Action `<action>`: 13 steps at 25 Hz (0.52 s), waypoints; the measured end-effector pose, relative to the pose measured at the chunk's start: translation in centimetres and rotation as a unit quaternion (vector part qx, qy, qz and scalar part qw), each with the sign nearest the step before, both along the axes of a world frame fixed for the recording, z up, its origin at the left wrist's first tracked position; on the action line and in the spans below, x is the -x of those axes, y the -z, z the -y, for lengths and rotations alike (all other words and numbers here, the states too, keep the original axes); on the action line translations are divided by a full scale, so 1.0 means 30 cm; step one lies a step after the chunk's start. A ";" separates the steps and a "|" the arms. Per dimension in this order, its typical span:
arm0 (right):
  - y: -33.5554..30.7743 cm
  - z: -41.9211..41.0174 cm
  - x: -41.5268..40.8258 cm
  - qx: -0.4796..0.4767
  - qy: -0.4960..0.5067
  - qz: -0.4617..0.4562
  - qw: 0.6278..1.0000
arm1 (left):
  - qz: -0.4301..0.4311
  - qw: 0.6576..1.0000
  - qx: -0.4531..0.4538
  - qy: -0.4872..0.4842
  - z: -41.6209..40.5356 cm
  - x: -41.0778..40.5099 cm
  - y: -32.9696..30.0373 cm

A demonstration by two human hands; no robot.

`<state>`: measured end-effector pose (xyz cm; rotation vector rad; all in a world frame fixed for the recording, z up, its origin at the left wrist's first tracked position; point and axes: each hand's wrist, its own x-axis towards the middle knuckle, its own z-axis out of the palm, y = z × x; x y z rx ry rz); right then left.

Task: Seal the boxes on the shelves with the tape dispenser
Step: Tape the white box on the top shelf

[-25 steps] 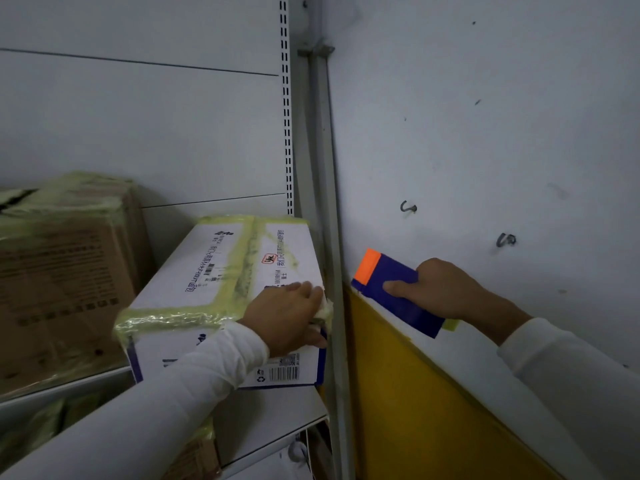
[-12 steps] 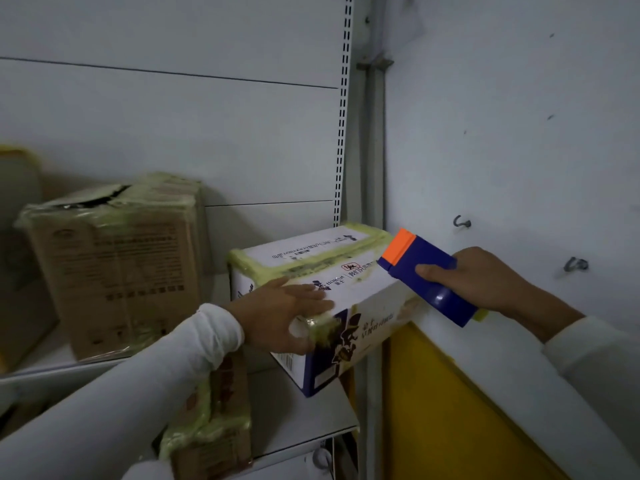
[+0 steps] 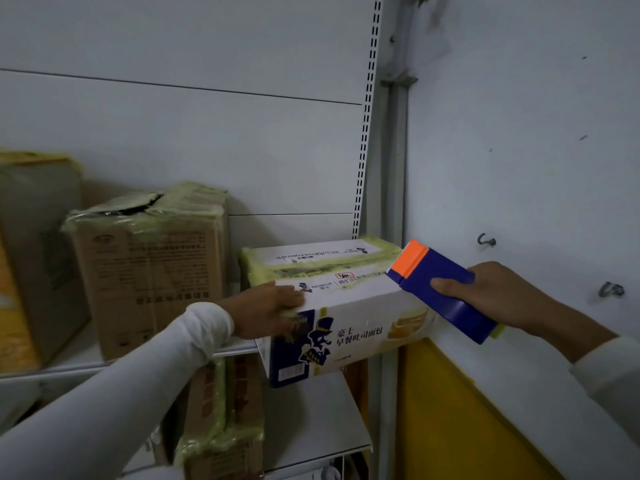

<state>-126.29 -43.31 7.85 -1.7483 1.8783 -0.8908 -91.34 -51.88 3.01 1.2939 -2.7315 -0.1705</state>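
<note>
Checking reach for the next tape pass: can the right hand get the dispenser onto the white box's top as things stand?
Probably yes. The right hand grips the blue and orange tape dispenser right at the white printed cardboard box's top right edge; nothing stands between. The left hand holds the far end.

White box point(image 3: 349, 306) turned; tape dispenser point(image 3: 440, 289) now touching.

Both arms wear white sleeves. The left hand point(image 3: 268, 311), reaching in from the lower left of the frame, lies mid-frame with its fingers laid flat. The right hand point(image 3: 498, 294) enters from the right edge, its fingers and thumb curled in a grip.
</note>
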 end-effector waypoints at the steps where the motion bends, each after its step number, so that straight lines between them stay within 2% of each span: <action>1: -0.004 0.005 -0.003 -0.001 -0.002 -0.001 1.000 | 0.004 0.999 0.029 -0.030 0.000 0.008 0.007; 4: -0.013 0.021 -0.027 -0.004 -0.020 -0.012 1.000 | 0.000 0.986 0.126 -0.112 0.002 0.123 0.038; 8: -0.001 0.034 -0.043 -0.010 -0.047 -0.034 0.998 | 0.019 0.985 0.116 -0.124 0.062 0.251 0.059; 13: -0.035 0.015 -0.002 0.009 -0.050 -0.059 0.997 | 0.043 0.986 0.136 -0.083 0.078 0.203 0.083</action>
